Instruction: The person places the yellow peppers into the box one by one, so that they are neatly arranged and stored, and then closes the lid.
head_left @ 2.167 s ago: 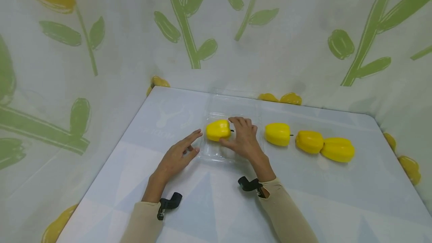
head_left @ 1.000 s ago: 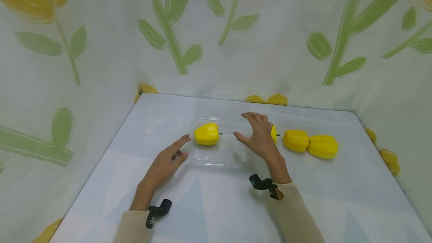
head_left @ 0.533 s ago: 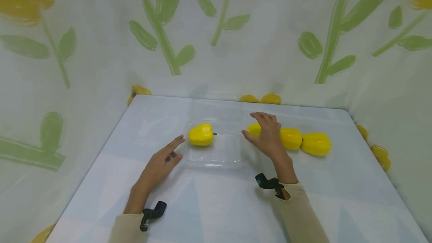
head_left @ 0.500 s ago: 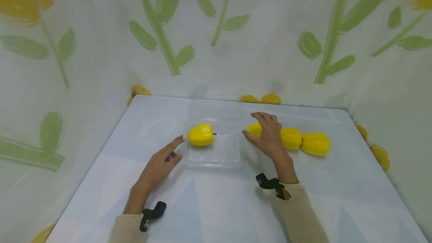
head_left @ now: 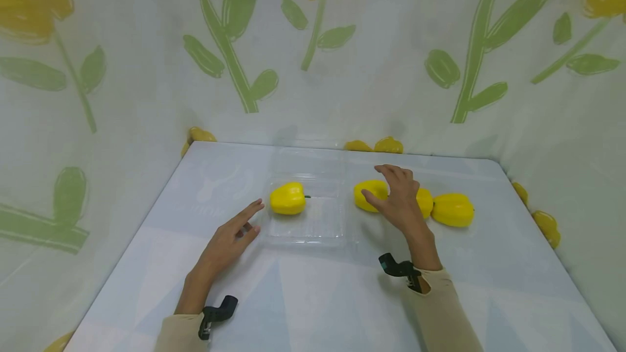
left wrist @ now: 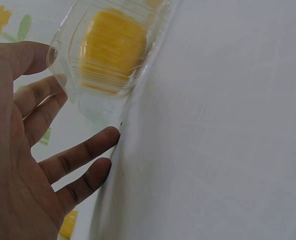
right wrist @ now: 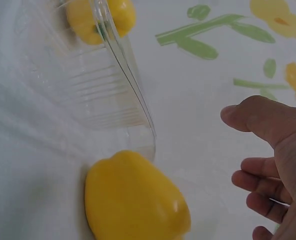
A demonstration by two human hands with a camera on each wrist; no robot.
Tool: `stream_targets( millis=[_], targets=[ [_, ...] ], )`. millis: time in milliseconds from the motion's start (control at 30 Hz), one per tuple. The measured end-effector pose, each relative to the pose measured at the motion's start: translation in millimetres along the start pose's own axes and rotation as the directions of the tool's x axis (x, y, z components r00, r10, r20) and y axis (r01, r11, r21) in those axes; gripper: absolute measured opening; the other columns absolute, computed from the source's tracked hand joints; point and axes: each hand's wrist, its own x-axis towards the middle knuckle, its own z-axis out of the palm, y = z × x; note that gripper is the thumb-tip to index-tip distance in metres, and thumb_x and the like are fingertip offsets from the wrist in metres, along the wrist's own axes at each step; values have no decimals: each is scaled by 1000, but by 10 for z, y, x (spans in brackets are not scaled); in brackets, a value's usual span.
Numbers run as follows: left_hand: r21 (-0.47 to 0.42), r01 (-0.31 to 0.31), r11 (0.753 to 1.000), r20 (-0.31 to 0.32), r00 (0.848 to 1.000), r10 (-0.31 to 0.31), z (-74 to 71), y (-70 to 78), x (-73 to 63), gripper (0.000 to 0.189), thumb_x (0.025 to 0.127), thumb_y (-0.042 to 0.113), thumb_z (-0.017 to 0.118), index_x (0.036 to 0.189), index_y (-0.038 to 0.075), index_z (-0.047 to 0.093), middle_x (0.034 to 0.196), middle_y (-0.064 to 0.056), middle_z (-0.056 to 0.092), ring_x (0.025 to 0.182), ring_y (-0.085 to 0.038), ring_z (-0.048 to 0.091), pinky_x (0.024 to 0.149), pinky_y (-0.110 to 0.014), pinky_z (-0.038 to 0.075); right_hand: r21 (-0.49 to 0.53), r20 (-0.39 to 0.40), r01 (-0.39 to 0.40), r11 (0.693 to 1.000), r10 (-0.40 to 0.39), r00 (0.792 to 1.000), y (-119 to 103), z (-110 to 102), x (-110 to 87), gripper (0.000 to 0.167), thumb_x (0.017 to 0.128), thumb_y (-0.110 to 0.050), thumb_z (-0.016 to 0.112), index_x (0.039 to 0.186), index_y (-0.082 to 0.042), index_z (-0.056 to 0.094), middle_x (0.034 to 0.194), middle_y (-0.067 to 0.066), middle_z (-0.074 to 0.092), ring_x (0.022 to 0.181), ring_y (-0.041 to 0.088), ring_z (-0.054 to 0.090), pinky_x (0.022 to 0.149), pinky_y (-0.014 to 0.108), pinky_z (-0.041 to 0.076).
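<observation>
A clear plastic clamshell box lies on the table with its lid folded back. In its left half sits a yellow bell pepper, stem to the right. My left hand is at the box's left side, fingers loosely extended; in the left wrist view, the thumb and a fingertip are right at the box edge. My right hand, thumb and fingers spread apart, hovers over a second yellow bell pepper just right of the box. The right wrist view shows nothing between that hand's thumb and fingers.
Right of my right hand, another yellow bell pepper is partly hidden behind the hand, with one more pepper against it. A white cloth with printed flowers rises behind the table.
My right hand has let go of the pepper in the box and moved right, over the pepper beside the box. The left hand stays by the box; the head view has shifted slightly.
</observation>
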Motion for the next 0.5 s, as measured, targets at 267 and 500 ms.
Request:
stream_targets(
  millis=[267, 500],
  targets=[
    [-2, 12, 1000, 3, 1000, -12, -12, 24, 3, 56, 103, 34, 58, 155, 31, 39, 159, 16, 32, 98, -12, 56, 86, -43, 50, -11, -17, -26, 1000, 26, 1000, 157, -98, -13, 63, 86, -29, 80, 138, -3, 56, 142, 20, 49, 128, 39, 34, 97, 61, 24],
    [9, 12, 1000, 14, 1000, -12, -22, 33, 1, 55, 103, 34, 57, 155, 30, 38, 160, 15, 31, 98, -12, 56, 87, -43, 50, -9, -24, -77, 997, 76, 997, 285, -233, -38, 61, 89, -27, 77, 138, -2, 54, 143, 22, 47, 130, 43, 31, 96, 65, 21]
  ],
)
